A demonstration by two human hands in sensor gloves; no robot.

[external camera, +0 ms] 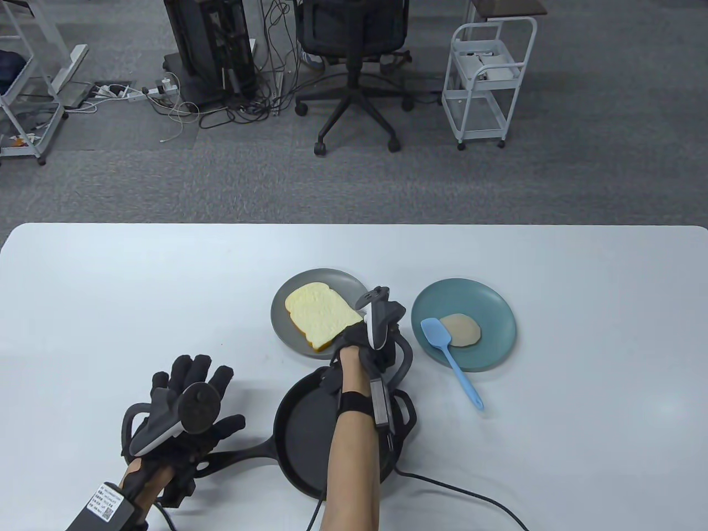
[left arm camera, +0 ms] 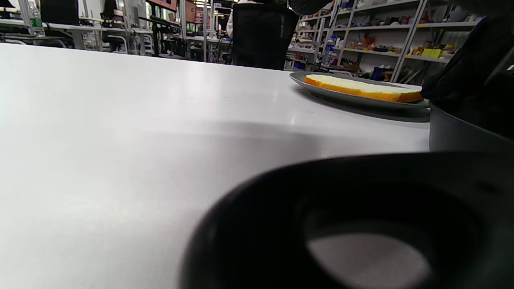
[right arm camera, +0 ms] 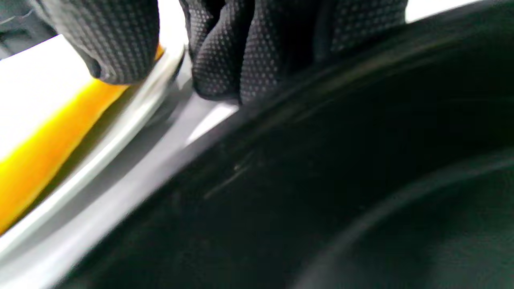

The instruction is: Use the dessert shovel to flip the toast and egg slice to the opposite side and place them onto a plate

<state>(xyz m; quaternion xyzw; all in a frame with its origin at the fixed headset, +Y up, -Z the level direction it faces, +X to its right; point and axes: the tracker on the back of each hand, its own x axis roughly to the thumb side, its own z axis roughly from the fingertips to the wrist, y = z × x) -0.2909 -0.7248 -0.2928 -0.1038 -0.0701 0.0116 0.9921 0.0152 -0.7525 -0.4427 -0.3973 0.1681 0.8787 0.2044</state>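
Observation:
The toast [external camera: 319, 314] lies on the grey plate [external camera: 287, 332], pale face up with an orange crust [right arm camera: 36, 160]. On the blue plate [external camera: 498, 326] sits the egg slice [external camera: 462, 330]. Beside it the blue dessert shovel [external camera: 451, 359] lies with its head on that plate and its handle on the table, held by no hand. My right hand [external camera: 349, 335] is at the toast's near right corner; one fingertip [right arm camera: 120, 48] rests on the crust and the others curl beside the plate rim [right arm camera: 100, 136]. Left of the black pan [external camera: 310, 437], my left hand [external camera: 191, 381] lies flat, fingers spread.
The pan holds nothing and sits at the table's near edge, its handle [external camera: 238, 456] running under my left wrist; the handle's loop [left arm camera: 361, 224] fills the left wrist view. Cables trail off the near edge. An office chair [external camera: 354, 66] and a white cart [external camera: 487, 83] stand beyond the table.

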